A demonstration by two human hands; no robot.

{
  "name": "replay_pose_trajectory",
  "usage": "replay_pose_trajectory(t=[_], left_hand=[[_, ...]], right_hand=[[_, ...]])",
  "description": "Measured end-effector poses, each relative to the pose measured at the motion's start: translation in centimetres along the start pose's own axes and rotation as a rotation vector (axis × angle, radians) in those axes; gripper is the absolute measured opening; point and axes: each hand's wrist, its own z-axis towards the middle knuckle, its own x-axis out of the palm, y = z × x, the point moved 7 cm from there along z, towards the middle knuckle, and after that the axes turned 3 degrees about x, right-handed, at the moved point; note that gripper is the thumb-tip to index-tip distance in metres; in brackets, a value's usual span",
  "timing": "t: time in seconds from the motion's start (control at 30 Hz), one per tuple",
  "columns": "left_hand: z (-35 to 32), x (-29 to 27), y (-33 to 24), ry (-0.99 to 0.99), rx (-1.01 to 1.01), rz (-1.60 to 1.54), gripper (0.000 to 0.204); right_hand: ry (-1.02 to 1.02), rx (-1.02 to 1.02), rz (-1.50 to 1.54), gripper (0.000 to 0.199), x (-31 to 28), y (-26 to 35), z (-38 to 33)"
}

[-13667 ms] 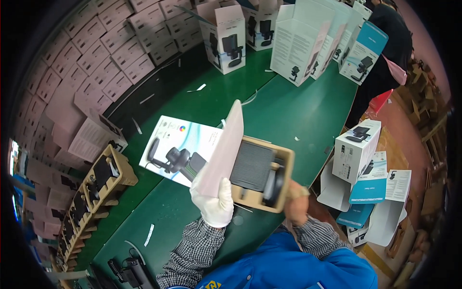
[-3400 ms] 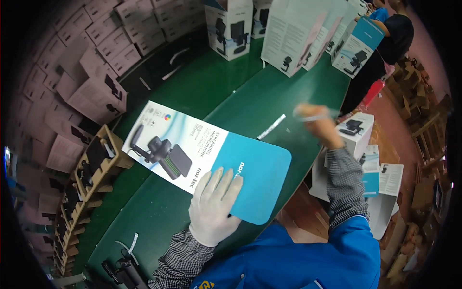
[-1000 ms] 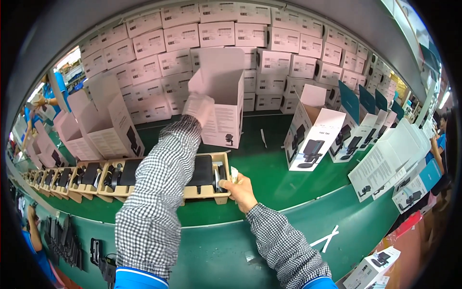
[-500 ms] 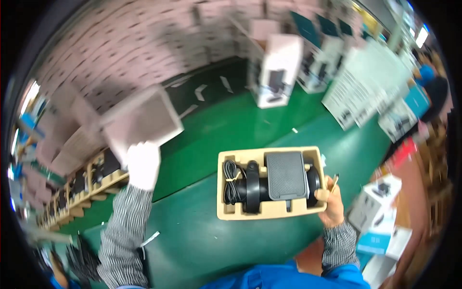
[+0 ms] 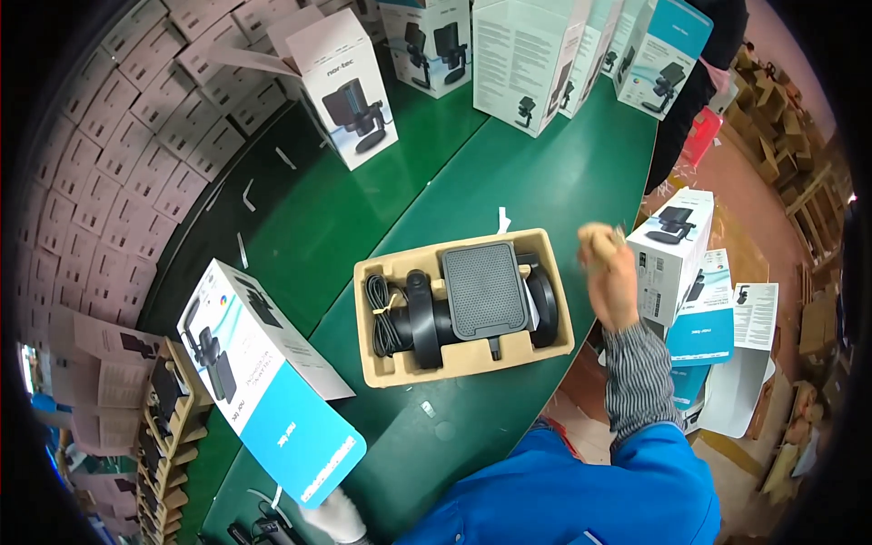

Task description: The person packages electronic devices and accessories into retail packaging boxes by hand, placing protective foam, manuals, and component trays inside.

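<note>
My left hand [image 5: 334, 516], in a white glove, is at the lower edge under the blue flap of a white and blue microphone carton [image 5: 250, 363]. It holds the carton tilted at the left; its fingers are hidden behind the flap. Right of the carton, a tan moulded pulp tray [image 5: 463, 365] lies on the green table [image 5: 454, 422]. In it sit a black desktop microphone [image 5: 486, 291] and a coiled black cable [image 5: 383, 313] with a tie. My right hand [image 5: 610, 277] is closed, raised off the tray's right end. Something small shows at its fingers, too blurred to name.
Another white carton [image 5: 350, 104] stands at the back, with several more to its right. Stacked white boxes [image 5: 118, 145] form a wall at the far left. Loaded trays [image 5: 173, 445] line up at the lower left. More cartons [image 5: 672, 259] are by the table's right edge.
The tray has come down and left onto the table, and my right hand has let go of it. My left hand has drawn back toward me with the carton, which has turned. The view has shifted.
</note>
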Motion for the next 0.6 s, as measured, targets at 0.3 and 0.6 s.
replay_pose_trajectory(t=[0.3, 0.6], left_hand=[[7.0, -2.9, -7.7, -0.08, 0.352, 0.384, 0.078], [14.0, -4.3, -12.1, 0.265, 0.741, -0.049, 0.038]], right_hand=[[0.122, -0.134, -0.229, 0.024, 4.5, -4.3, 4.5], [0.331, 0.231, 0.221, 0.039, 6.8, -6.6, 3.1]])
